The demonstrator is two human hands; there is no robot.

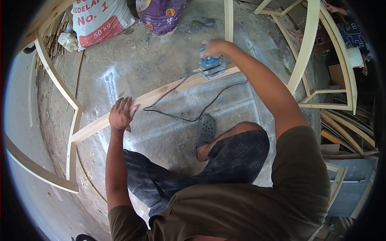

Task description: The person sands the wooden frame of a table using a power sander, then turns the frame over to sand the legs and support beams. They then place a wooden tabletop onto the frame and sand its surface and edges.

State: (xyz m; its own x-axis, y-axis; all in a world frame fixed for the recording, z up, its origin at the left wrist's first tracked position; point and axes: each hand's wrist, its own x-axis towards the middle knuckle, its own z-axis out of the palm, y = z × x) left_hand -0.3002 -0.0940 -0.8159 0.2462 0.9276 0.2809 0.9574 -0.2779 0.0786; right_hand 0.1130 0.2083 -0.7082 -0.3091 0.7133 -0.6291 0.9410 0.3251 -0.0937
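A long pale wooden beam (165, 90) runs across the middle, part of a wooden frame. My left hand (121, 114) is wrapped over the beam left of centre. On the beam's right part rests a blue power tool (210, 66), slightly blurred, which looks like a sander. My right hand (214, 48) is closed on its top. A black cable (171, 114) loops from the tool across the beam and over the floor.
Curved frame pieces (56, 74) stand at the left and more (305, 48) at the right. A white-red sack (100, 24) and a purple sack (161, 16) lie at the top. Another person's hand (364, 70) shows far right. Wood scraps (350, 128) lie below.
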